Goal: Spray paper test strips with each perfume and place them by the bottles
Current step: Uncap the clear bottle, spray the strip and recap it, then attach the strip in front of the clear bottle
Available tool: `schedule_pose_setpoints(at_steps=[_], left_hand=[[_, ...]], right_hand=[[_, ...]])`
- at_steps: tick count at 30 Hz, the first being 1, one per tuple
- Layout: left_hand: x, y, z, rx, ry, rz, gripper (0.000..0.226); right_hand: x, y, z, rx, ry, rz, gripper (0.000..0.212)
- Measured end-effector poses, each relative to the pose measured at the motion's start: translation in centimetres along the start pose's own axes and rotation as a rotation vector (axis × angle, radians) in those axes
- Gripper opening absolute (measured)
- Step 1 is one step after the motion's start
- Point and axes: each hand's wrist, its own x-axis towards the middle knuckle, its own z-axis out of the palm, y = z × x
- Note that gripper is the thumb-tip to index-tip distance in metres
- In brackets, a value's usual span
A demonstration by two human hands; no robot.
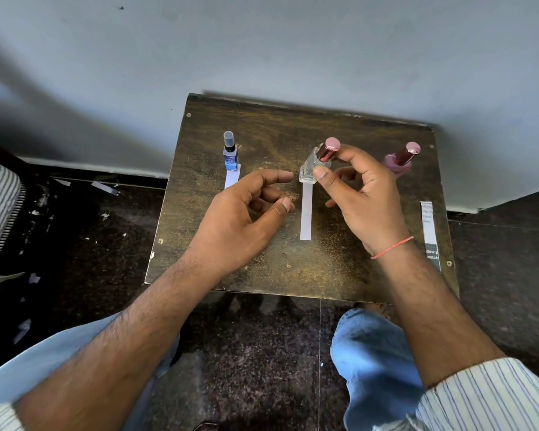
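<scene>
1. Bottles: three, in a row along the far half of the desk (199,194). Blue bottle (230,154) at left, clear bottle (312,166) in the middle, pink bottle (400,160) at right. All are capped; the clear and pink ones carry pink metallic caps.
2. Strips: three on the desk. One strip (232,178) lies just in front of the blue bottle, its near end hidden under the left hand. The middle strip (306,211) runs from the clear bottle's base toward the near edge, plain white. A printed strip (430,231) lies along the right edge, well apart from the pink bottle.
3. Right hand (361,197): grip closed on the clear bottle, thumb on its front face, fingertips at the cap. The bottle leans slightly left; I cannot tell whether its base rests on the desk.
4. Left hand (246,213): grip released, fingers loosely curled, holding nothing, just left of the middle strip and not touching it.
5. Edges: the desk's far edge sits close to the wall (293,57). The printed strip is nearly at the right rim.
6. Open room: bare desk between the clear and blue bottles, and along the near edge in front of the middle strip. Paper scraps (103,188) lie on the dark floor at left.
</scene>
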Motion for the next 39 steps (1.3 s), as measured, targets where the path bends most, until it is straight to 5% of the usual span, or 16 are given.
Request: schedule_pose_setpoints(at_steps=[10, 19, 27, 39], left_hand=[[-0.3, 0.0, -0.6, 0.013, -0.004, 0.0, 0.034], [-0.4, -0.1, -0.3, 0.031, 0.022, 0.032, 0.032], [-0.5, -0.4, 1.4, -0.039, 0.083, 0.071, 0.028], [-0.4, 0.4, 3.6, -0.082, 0.091, 0.139, 0.031]], right_hand=[[0.3, 0.7, 0.2, -0.128, -0.013, -0.021, 0.036], [-0.7, 1.1, -0.6, -0.184, -0.055, -0.036, 0.063], [-3.4, 0.9, -4.0, -0.411, 0.016, -0.134, 0.022], [-3.4, 2.6, -13.5, -0.63, 0.127, 0.191, 0.041]])
